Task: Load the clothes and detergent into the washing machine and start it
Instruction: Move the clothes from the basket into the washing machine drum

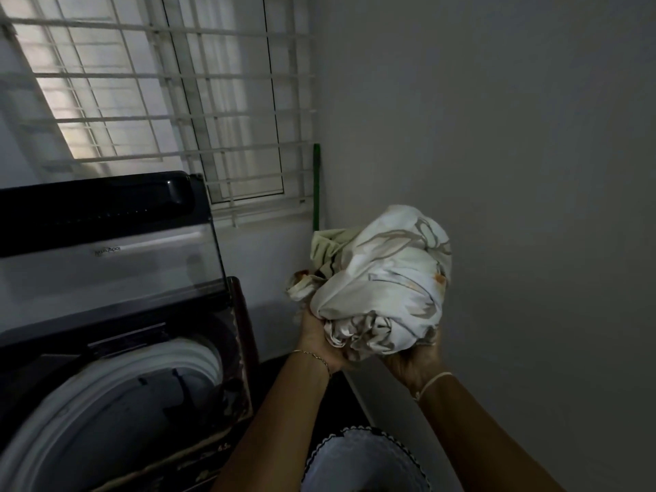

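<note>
A bundle of white patterned clothes point(383, 278) is held up in the air to the right of the washing machine. My left hand point(317, 340) grips its lower left side and my right hand point(413, 360) cups it from beneath on the right. The top-loading washing machine point(117, 381) stands at the lower left with its dark lid point(103, 236) raised upright. Its white drum rim is exposed and the inside looks dark. No detergent is in view.
A barred window point(170, 101) fills the upper left behind the machine. A green pole point(316, 186) leans in the corner. A plain wall runs along the right. A white basket with a dark scalloped edge point(362, 456) sits low between my arms.
</note>
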`<state>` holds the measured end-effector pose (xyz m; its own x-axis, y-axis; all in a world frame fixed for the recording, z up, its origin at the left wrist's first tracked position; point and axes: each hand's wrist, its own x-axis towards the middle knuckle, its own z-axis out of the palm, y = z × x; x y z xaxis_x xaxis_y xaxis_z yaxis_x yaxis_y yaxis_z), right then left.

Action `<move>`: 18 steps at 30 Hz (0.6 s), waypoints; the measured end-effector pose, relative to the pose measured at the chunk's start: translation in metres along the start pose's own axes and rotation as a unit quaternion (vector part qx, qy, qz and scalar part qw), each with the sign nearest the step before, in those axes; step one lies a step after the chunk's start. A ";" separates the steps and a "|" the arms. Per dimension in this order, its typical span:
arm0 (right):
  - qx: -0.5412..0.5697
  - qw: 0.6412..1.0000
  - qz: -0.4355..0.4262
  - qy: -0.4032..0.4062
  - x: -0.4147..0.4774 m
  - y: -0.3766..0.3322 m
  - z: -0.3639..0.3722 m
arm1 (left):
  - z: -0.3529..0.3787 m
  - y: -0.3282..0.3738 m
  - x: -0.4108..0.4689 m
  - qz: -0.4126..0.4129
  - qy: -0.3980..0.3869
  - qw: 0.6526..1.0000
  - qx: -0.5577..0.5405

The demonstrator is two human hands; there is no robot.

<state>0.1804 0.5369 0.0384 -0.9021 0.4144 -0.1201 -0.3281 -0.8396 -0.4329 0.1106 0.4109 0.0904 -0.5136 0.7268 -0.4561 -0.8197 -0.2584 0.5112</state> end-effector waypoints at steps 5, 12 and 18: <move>-0.006 1.000 0.001 0.012 0.005 0.008 -0.013 | -0.007 -0.004 -0.005 0.082 -0.021 0.995 -0.048; -0.080 0.993 0.051 0.070 -0.002 0.021 0.007 | -0.029 0.005 -0.022 0.171 0.077 0.980 -0.065; -0.115 0.980 0.133 0.088 0.003 0.061 0.044 | -0.077 0.023 -0.047 0.234 0.095 0.967 -0.030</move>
<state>0.1454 0.4718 0.0510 -0.8784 0.2618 -0.3999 0.0030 -0.8336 -0.5523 0.0960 0.3213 0.0677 -0.8644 0.3931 -0.3137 -0.4969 -0.5719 0.6527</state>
